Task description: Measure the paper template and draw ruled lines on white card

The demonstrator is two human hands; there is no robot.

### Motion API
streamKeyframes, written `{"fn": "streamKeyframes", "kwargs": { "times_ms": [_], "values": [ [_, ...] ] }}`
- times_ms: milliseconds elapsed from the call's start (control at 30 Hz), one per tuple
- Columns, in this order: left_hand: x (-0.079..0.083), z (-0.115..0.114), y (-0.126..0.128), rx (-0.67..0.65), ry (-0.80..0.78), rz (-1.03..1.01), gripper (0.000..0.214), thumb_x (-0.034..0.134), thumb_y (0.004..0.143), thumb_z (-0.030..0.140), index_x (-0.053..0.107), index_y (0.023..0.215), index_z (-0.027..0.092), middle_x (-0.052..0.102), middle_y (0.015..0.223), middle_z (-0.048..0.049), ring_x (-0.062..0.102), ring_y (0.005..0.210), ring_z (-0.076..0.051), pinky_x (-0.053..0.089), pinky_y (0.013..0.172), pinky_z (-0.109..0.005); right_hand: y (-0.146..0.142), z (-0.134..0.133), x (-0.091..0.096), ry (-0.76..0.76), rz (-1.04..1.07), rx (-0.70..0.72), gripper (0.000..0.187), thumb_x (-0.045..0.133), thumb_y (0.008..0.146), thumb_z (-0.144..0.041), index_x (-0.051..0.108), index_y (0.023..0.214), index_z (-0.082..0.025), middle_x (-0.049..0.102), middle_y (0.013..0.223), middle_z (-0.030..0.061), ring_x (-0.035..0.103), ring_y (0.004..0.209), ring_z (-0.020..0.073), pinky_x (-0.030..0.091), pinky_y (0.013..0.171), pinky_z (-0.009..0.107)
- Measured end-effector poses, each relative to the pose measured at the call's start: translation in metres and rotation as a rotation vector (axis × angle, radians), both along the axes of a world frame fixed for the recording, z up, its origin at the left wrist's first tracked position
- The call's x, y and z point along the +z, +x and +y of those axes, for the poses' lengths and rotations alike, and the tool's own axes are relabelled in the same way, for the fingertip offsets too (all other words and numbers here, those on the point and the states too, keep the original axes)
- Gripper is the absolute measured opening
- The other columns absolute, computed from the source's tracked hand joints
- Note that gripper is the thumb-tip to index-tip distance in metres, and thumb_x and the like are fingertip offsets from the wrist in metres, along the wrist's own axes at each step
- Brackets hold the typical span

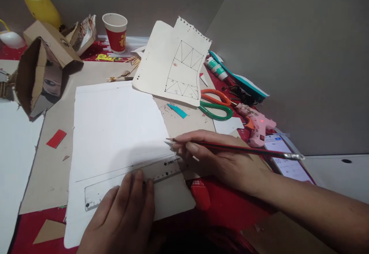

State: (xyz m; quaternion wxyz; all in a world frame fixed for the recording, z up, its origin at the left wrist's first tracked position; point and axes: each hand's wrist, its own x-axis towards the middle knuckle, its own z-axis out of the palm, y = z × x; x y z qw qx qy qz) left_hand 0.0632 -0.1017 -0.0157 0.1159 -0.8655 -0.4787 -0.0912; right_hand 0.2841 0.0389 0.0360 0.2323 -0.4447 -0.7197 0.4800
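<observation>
Red-and-black pencil (245, 149) pinched in the right hand (215, 156), tip at the white sheet's (115, 123) right edge; contact's unclear! Left hand (127, 208), fingers nearly straight, grasping nothing, presses the clear ruler (165, 170) onto that sheet. Crowding in: pink glue gun (261, 127), red cup (115, 40), sketched paper (173, 71) over the sheet's corner, hiding the scissors' (229, 112) blades. Left fingers mask the ruler's middle; pencil and forearm partly block the phone (291, 170).

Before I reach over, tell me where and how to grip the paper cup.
Grip the paper cup around its sidewall, just under the rim, probably best from the near side. It stands upright with that side unobstructed, and it widens upward, which should help resist slipping.
</observation>
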Motion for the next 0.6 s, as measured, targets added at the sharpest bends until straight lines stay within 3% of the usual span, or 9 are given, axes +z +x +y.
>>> {"fn": "streamKeyframes", "kwargs": {
  "times_ms": [100, 200, 300, 400, 500, 600],
  "values": [
    [0.0, 0.0, 0.0, -0.006, -0.002, -0.006, 0.052, 0.046, 0.095, 0.047, 0.058, 0.128, 0.009, 0.068, 0.128, -0.0158, 0.061, 0.114, -0.029, 0.045, 0.086, -0.039, 0.004, -0.003, -0.003, 0.005, -0.022, 0.01, 0.012, 0.062, 0.09, -0.026, 0.074, 0.094, -0.024, 0.077, 0.09, 0.0044, 0.07, 0.081, 0.0183, 0.056, 0.072, 0.028],
    [-0.001, -0.001, 0.0, 0.016, -0.024, -0.025, 0.057, 0.046, 0.094, 0.048, 0.054, 0.134, 0.007, 0.065, 0.132, -0.0162, 0.06, 0.116, -0.029, 0.044, 0.09, -0.039, 0.002, -0.007, -0.01, -0.022, 0.007, -0.034, 0.006, 0.067, 0.086, -0.027, 0.071, 0.084, -0.022, 0.073, 0.077, 0.0032, 0.066, 0.068, 0.0158, 0.053, 0.06, 0.025],
    [-0.003, -0.002, 0.001, 0.041, -0.048, -0.038, 0.065, 0.046, 0.093, 0.051, 0.05, 0.139, 0.006, 0.06, 0.14, -0.0174, 0.056, 0.122, -0.031, 0.04, 0.096, -0.04, -0.006, -0.012, -0.017, -0.131, 0.112, -0.116, 0.006, 0.068, 0.083, -0.027, 0.066, 0.083, -0.022, 0.067, 0.069, 0.0003, 0.06, 0.057, 0.0131, 0.049, 0.051, 0.023],
    [-0.005, -0.003, 0.001, 0.048, -0.059, -0.059, 0.07, 0.048, 0.091, 0.055, 0.048, 0.141, 0.006, 0.055, 0.144, -0.0182, 0.052, 0.128, -0.033, 0.037, 0.1, -0.041, -0.014, -0.015, -0.024, -0.221, 0.141, -0.14, 0.011, 0.066, 0.083, -0.029, 0.066, 0.089, -0.02, 0.068, 0.074, 0.0013, 0.061, 0.059, 0.0132, 0.048, 0.05, 0.023],
    [-0.005, -0.004, 0.001, 0.044, -0.058, -0.076, 0.069, 0.049, 0.091, 0.054, 0.048, 0.142, 0.007, 0.054, 0.145, -0.0184, 0.052, 0.129, -0.032, 0.037, 0.1, -0.041, -0.016, -0.018, -0.026, -0.135, 0.093, -0.099, 0.017, 0.064, 0.087, -0.035, 0.069, 0.095, -0.021, 0.073, 0.086, 0.005, 0.068, 0.075, 0.0177, 0.054, 0.063, 0.028],
    [-0.003, -0.005, 0.001, 0.042, -0.032, -0.075, 0.064, 0.049, 0.093, 0.05, 0.051, 0.139, 0.006, 0.058, 0.141, -0.019, 0.056, 0.123, -0.031, 0.04, 0.097, -0.041, -0.01, -0.019, -0.025, 0.066, 0.016, -0.03, 0.02, 0.059, 0.093, -0.035, 0.07, 0.104, -0.023, 0.075, 0.097, 0.0056, 0.07, 0.089, 0.0193, 0.056, 0.075, 0.03]
  ]
}}
